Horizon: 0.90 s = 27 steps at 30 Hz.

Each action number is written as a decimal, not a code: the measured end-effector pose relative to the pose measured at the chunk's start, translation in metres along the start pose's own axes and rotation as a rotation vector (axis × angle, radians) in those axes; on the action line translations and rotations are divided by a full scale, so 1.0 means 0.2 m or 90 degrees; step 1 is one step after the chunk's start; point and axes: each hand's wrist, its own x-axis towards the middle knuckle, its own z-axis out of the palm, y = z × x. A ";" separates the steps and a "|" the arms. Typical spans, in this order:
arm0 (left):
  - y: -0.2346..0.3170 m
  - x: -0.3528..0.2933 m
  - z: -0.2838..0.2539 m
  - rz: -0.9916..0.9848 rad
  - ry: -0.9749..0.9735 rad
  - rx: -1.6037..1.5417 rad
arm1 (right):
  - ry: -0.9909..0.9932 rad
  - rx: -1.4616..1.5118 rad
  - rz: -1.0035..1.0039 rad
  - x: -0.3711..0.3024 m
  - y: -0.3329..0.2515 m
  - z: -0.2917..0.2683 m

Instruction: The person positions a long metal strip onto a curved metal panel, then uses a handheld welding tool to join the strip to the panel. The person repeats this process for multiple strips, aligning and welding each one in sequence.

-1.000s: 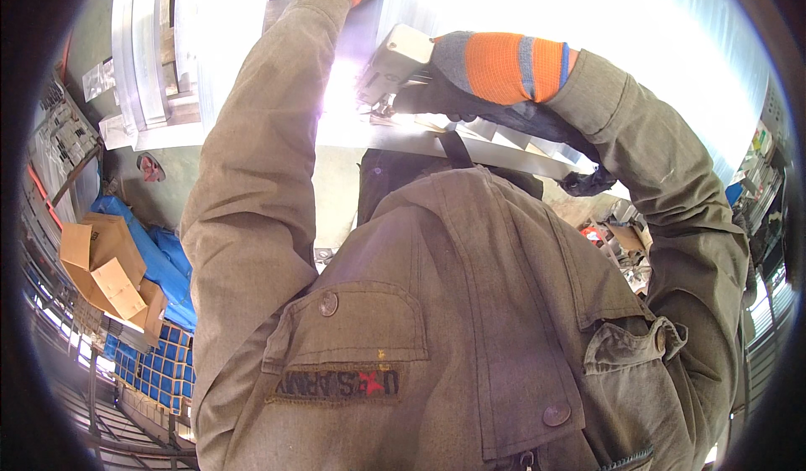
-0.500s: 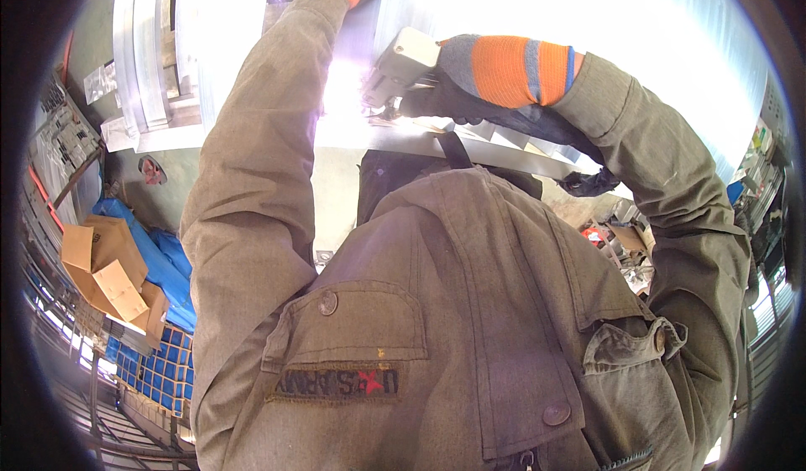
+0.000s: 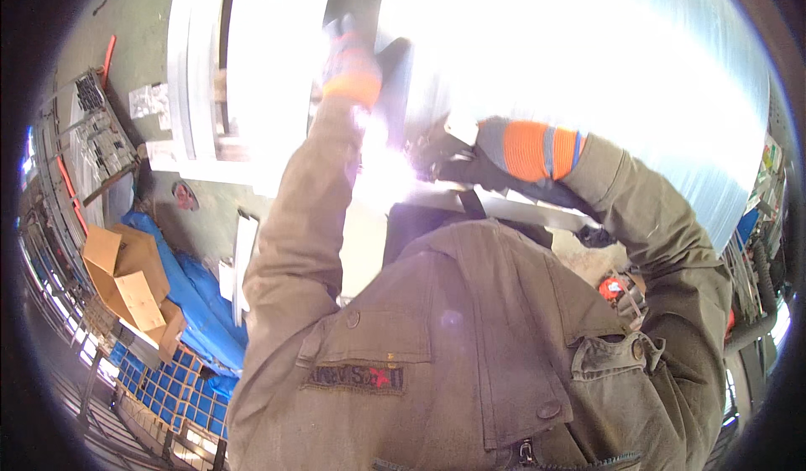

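Note:
My right hand [image 3: 504, 154], in an orange and grey glove with dark palm, is closed round a boxy grey handheld welding torch [image 3: 460, 128]. An intense white-violet glare [image 3: 384, 173] burns beside its tip and washes out the spot. A dark cable or hose [image 3: 567, 196] runs below the right hand towards my sleeve. My left hand [image 3: 348, 66], gloved alike, reaches forward over the bright metal sheet [image 3: 281, 60]. Its fingers look stretched out, though blurred; I see nothing held in them. A dark shape [image 3: 391, 72] beside it is too unclear to name.
A large shiny metal sheet [image 3: 588, 43] fills the far right. Long metal strips [image 3: 201, 60] lie at the left. Beyond them stand an open cardboard box [image 3: 126, 274], blue sheeting [image 3: 189, 303] and a rack of metal parts [image 3: 99, 131]. A red object [image 3: 617, 288] lies at lower right.
My view has shifted, so both hands appear lower in it. My left hand shows more fully now. The glare has spread over the gap between left forearm and torch.

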 end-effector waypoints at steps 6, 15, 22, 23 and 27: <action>-0.21 -0.08 -0.34 -0.176 0.086 0.259 | 0.180 0.083 -0.110 -0.15 0.09 0.08; -0.25 -0.06 -0.44 -0.278 0.041 0.022 | 0.321 0.231 -0.081 -0.40 0.03 0.14; -0.34 -0.13 -0.36 -0.246 -0.031 -0.199 | 0.317 0.275 -0.103 -0.41 0.06 0.12; -0.34 -0.13 -0.34 -0.234 -0.018 -0.209 | 0.326 0.272 -0.110 -0.40 0.07 0.13; -0.33 -0.10 -0.25 -0.226 -0.003 -0.305 | 0.363 0.285 -0.172 -0.38 0.07 0.15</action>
